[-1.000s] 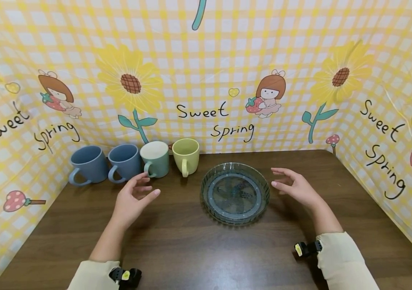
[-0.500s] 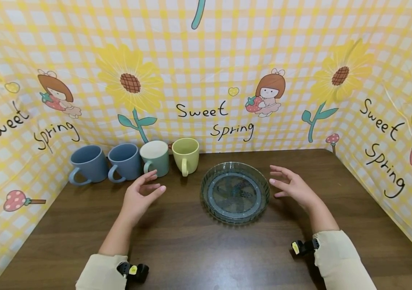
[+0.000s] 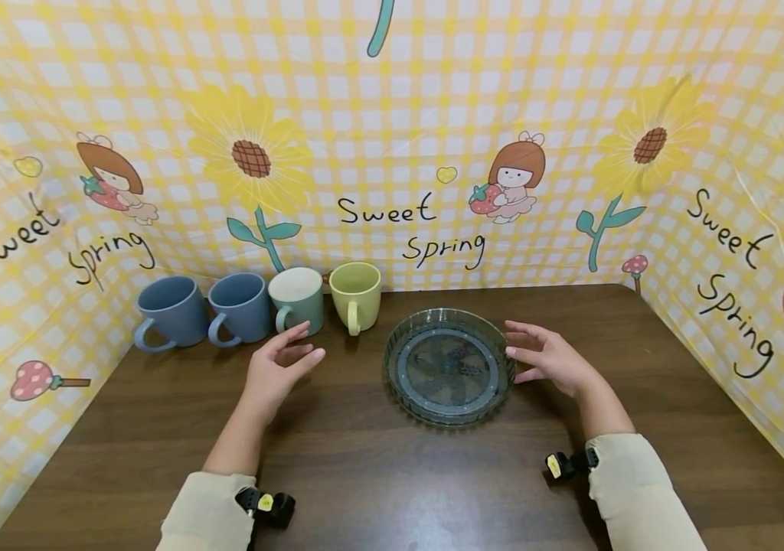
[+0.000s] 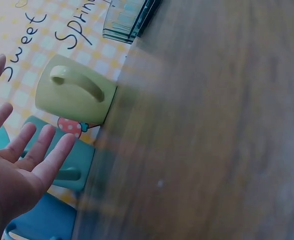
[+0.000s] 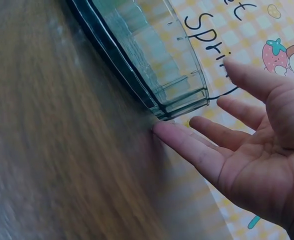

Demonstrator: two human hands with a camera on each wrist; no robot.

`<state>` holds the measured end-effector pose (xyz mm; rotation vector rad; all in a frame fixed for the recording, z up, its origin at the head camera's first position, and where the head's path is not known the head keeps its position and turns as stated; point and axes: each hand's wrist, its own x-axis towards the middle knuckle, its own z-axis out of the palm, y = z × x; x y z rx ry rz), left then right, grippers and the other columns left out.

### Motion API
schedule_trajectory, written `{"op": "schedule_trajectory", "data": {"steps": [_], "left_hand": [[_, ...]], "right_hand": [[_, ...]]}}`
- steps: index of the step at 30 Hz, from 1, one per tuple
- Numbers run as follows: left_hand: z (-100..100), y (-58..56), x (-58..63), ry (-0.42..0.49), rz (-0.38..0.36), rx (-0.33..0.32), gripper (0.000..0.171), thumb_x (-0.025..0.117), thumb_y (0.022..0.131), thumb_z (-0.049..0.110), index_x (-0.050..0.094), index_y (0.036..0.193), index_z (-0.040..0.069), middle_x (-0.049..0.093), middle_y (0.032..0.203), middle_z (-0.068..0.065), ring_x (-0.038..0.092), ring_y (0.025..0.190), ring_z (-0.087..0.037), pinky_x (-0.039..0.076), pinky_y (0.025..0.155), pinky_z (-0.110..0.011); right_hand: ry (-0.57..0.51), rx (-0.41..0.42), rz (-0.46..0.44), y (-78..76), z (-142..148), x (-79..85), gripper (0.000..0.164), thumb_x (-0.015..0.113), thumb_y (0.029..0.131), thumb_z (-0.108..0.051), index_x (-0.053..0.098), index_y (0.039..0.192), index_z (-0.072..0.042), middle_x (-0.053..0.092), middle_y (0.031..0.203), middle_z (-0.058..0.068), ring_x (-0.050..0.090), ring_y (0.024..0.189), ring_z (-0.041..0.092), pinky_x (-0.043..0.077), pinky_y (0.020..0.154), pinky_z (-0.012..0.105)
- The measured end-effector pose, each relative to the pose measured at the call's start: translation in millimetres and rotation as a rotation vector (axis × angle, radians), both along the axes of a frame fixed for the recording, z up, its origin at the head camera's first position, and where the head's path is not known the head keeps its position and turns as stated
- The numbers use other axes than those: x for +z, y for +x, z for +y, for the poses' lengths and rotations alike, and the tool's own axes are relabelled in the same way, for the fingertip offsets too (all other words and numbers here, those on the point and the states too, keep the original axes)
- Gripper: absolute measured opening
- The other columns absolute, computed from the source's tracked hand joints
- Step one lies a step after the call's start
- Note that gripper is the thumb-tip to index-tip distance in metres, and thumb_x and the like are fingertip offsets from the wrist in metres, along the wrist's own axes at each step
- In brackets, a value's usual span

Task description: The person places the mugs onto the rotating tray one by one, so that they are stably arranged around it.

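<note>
A round, clear glass dish (image 3: 449,371) with fluted sides rests on the wooden table. At its right side my right hand (image 3: 550,358) has its fingers spread. In the right wrist view, a fingertip of the right hand (image 5: 259,150) comes right up to the base of the dish (image 5: 147,55); whether they touch I cannot tell. Left of the dish, my left hand (image 3: 276,379) hovers with nothing in it, fingers apart and palm turned inward. It is nearest the green mug (image 3: 305,306), partly hiding it in the left wrist view, with the yellow-green mug (image 4: 77,90) beyond.
Two blue mugs, one at the far left (image 3: 173,312) and one (image 3: 243,308) beside the green mug, complete a row along the back of the table (image 3: 392,490). A yellow checked cloth (image 3: 378,115) hangs behind and at both sides.
My left hand has moved right, toward the dish. My right hand has moved left, its fingertips now at the dish's edge. The dish and mugs have stayed in place.
</note>
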<state>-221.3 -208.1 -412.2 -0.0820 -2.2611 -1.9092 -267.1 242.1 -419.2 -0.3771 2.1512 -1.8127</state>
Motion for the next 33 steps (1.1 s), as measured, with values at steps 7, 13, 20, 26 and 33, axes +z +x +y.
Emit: {"op": "schedule_trajectory", "data": {"steps": [7, 13, 20, 26, 33], "left_hand": [[3, -5.5, -2.3, -0.017, 0.004, 0.011, 0.06, 0.079, 0.085, 0.016, 0.054, 0.138, 0.006, 0.055, 0.132, -0.013, 0.056, 0.116, -0.03, 0.056, 0.074, -0.02], [7, -10.5, -3.0, -0.02, -0.01, -0.011, 0.062, 0.078, 0.085, 0.017, 0.051, 0.14, 0.005, 0.053, 0.136, -0.016, 0.053, 0.118, -0.029, 0.054, 0.074, -0.019], [14, -15.3, -2.8, 0.028, -0.018, -0.015, 0.057, 0.078, 0.085, 0.012, 0.055, 0.138, 0.008, 0.054, 0.135, -0.016, 0.052, 0.12, -0.034, 0.054, 0.074, -0.019], [19, -19.9, -2.9, 0.028, -0.053, -0.011, 0.059, 0.079, 0.084, 0.015, 0.056, 0.137, 0.009, 0.051, 0.138, -0.019, 0.053, 0.121, -0.032, 0.054, 0.075, -0.019], [27, -28.1, -4.0, 0.024, -0.074, 0.017, 0.061, 0.084, 0.079, 0.018, 0.059, 0.135, 0.01, 0.053, 0.136, -0.018, 0.055, 0.119, -0.031, 0.056, 0.073, -0.022]], "right_hand": [[-0.022, -0.007, -0.051, -0.5, -1, -3.4, 0.061, 0.057, 0.097, -0.003, 0.026, 0.149, 0.007, 0.029, 0.148, 0.034, 0.053, 0.117, 0.034, 0.06, 0.076, 0.045], [-0.027, -0.031, -0.067, -0.2, -3, -5.5, 0.056, 0.053, 0.096, 0.006, 0.03, 0.146, 0.011, 0.029, 0.15, 0.032, 0.047, 0.124, 0.036, 0.06, 0.076, 0.044], [-0.027, -0.036, -0.06, 2.5, -3, -5.7, 0.057, 0.056, 0.095, 0.004, 0.03, 0.146, 0.011, 0.028, 0.15, 0.032, 0.043, 0.127, 0.04, 0.06, 0.076, 0.045], [-0.039, -0.05, -0.057, 3.5, -2, -7.4, 0.057, 0.057, 0.094, 0.006, 0.033, 0.146, 0.009, 0.031, 0.149, 0.031, 0.044, 0.126, 0.038, 0.06, 0.076, 0.045], [-0.045, -0.046, -0.052, 2.6, -3, -8.8, 0.057, 0.058, 0.095, 0.004, 0.032, 0.146, 0.01, 0.031, 0.149, 0.032, 0.046, 0.123, 0.036, 0.06, 0.076, 0.045]]}}
